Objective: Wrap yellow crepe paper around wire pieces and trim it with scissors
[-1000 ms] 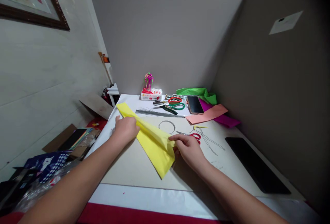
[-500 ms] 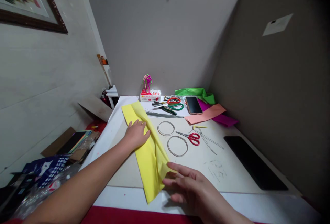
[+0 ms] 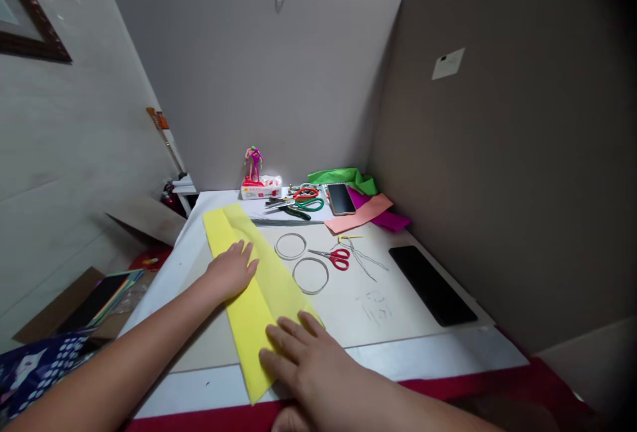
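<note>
A long strip of yellow crepe paper [image 3: 259, 289] lies on the white table [image 3: 408, 352], running from the back left toward the front edge. My left hand [image 3: 229, 271] rests flat on its middle, fingers stretched out. Flat and open too, my right hand [image 3: 303, 359] presses the strip's near end by the table's front edge. Neither hand holds anything.
Two wire rings [image 3: 290, 245] [image 3: 310, 275] and red scissors [image 3: 332, 257] lie right of the paper, with bent wire [image 3: 365, 257] beyond. Green and red scissors, a phone [image 3: 341, 198], and green, pink and orange paper sit at the back. A black slab [image 3: 431, 284] lies right. Grey boards wall the desk.
The yellow strip went from held up to lying flat. My right hand let go of its edge and moved down onto the near end. A second wire ring came into sight.
</note>
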Available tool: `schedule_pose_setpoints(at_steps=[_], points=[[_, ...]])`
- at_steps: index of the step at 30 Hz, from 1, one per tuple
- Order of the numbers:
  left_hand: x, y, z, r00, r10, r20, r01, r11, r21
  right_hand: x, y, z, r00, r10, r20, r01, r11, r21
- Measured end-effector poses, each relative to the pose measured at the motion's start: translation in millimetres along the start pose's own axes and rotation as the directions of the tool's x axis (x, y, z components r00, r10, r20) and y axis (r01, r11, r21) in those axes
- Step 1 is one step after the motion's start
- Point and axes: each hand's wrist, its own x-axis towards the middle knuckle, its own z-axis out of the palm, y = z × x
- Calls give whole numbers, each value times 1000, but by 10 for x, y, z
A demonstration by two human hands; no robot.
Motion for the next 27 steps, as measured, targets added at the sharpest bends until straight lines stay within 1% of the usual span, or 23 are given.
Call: schedule_pose_setpoints(at_steps=[1,2,3,4,5,6,7,8,9,10,11,13,16,20,23,27], points=[[-9,-4,-27,1000,2,19,-2,1000,11,-69,47,-78,1000,1,-23,0,1000,17],[-13,-6,-58,999,4,35,-5,1000,22,-168,122,-179,996,53,-72,-52,999,14],[-11,-6,-92,999,7,48,-8,999,31,-293,224,-296,975,151,-161,-156,988,-20],[-2,-3,-128,998,13,59,-15,999,37,-441,350,-419,918,270,-292,-303,950,-75],[14,4,-165,997,18,69,-20,999,40,-603,493,-538,809,386,-443,-484,865,-131],[36,15,-202,997,23,79,-26,999,42,-770,642,-644,702,466,-539,-637,749,-181],[64,28,-237,996,27,90,-31,999,44,-932,789,-728,600,536,-594,-759,616,-211],[95,44,-270,995,29,101,-33,998,46,-1081,923,-789,488,603,-631,-854,478,-204],[129,59,-301,993,28,112,-34,998,48,-1208,1038,-823,423,657,-625,-897,399,-187],[163,73,-330,992,25,125,-32,998,50,-1307,1132,-835,417,688,-594,-901,397,-174],[196,84,-358,990,20,137,-28,998,52,-1378,1205,-830,425,702,-571,-897,414,-159],[251,89,-410,986,10,165,-20,998,59,-1444,1301,-796,427,712,-557,-894,426,-140],[304,62,-487,976,-18,215,0,997,80,-1440,1386,-769,406,712,-572,-901,416,-123],[339,17,-562,957,-101,273,70,990,121,-1439,1461,-805,392,723,-569,-905,415,-98],[363,15,-568,953,-123,275,92,988,125,-1449,1475,-822,378,732,-567,-910,407,-81],[410,31,-520,967,-106,234,85,992,96,-1427,1458,-826,373,739,-561,-914,397,-84]])
